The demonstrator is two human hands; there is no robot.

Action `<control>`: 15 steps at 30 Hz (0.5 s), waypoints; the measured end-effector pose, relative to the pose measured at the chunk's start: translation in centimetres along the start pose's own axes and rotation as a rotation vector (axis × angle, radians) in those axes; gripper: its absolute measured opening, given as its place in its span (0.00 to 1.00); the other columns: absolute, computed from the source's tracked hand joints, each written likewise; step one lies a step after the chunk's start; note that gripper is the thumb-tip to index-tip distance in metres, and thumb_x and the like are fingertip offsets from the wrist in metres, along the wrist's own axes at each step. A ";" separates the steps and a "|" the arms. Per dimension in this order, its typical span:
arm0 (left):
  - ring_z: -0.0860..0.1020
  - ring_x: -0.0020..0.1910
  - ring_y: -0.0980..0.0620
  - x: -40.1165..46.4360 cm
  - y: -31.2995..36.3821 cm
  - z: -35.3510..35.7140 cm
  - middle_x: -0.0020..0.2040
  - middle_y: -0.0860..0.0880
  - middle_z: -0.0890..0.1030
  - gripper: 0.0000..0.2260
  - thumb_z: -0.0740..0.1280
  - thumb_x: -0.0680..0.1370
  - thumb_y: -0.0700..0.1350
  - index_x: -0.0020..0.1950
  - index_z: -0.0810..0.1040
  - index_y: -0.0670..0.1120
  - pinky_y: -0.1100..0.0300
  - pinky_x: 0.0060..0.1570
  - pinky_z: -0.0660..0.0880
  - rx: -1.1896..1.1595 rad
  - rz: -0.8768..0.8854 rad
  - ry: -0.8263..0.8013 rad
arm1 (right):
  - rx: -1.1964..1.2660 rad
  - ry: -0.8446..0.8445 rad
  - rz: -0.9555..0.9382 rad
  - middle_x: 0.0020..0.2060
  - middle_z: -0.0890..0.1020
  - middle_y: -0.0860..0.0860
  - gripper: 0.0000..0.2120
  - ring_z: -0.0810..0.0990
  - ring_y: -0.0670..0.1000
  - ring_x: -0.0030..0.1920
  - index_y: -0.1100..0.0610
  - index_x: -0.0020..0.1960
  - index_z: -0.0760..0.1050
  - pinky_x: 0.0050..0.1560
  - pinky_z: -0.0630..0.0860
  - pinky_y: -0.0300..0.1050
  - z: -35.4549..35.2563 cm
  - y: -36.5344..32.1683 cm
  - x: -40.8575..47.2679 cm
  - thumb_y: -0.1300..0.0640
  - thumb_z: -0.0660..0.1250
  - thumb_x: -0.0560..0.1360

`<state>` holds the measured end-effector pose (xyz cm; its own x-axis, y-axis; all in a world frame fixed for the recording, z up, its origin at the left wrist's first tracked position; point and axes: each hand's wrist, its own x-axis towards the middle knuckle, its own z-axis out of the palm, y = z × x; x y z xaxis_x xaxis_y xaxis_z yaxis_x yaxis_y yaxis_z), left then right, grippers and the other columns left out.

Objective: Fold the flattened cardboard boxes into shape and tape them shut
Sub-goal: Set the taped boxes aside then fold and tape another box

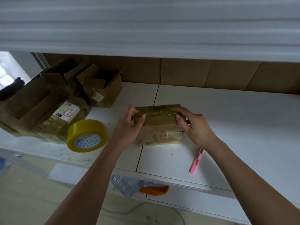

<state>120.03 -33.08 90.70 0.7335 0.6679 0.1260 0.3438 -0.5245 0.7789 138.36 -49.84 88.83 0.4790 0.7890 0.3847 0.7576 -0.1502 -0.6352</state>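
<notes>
Pink cutter (196, 160) on white table (227, 127); orange handle (154, 190) (below edge).

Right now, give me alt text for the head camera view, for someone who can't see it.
Two bare hands, left hand and right hand, grip the ends of a small taped cardboard box on a white table. A yellow tape roll lies left of it, a pink cutter right.

We see a matt brown cardboard box (159, 125) wrapped in glossy, wrinkled clear tape. Beside it, our tape roll (87, 135) looks like shiny yellowish plastic film. The table (227, 127) is smooth white, the cutter (196, 160) pink plastic.
</notes>
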 end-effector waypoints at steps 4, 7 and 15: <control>0.79 0.44 0.64 -0.4 -0.6 -0.3 0.47 0.61 0.79 0.11 0.59 0.77 0.64 0.56 0.70 0.62 0.64 0.38 0.76 -0.112 0.039 -0.073 | 0.050 -0.003 0.023 0.49 0.84 0.48 0.15 0.83 0.45 0.43 0.49 0.65 0.76 0.47 0.77 0.33 -0.2 0.1 0.2 0.48 0.61 0.80; 0.79 0.54 0.59 -0.9 -1.5 -0.8 0.53 0.66 0.78 0.17 0.67 0.71 0.67 0.58 0.71 0.67 0.52 0.48 0.82 -0.251 -0.016 -0.167 | 0.095 -0.069 0.068 0.53 0.82 0.45 0.23 0.83 0.44 0.43 0.45 0.66 0.75 0.45 0.77 0.33 -0.4 0.1 0.1 0.38 0.62 0.75; 0.79 0.50 0.64 -1.7 -1.1 -0.4 0.48 0.78 0.74 0.17 0.65 0.74 0.62 0.60 0.66 0.74 0.56 0.44 0.83 -0.268 0.002 -0.179 | 0.165 -0.087 0.054 0.54 0.78 0.39 0.31 0.79 0.39 0.52 0.48 0.72 0.68 0.58 0.77 0.38 0.2 -0.5 -1.1 0.41 0.67 0.71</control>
<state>118.18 -33.44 89.84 0.8335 0.5514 0.0360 0.1931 -0.3516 0.9160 137.36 -50.54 88.63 0.4715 0.8319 0.2927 0.6456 -0.0996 -0.7571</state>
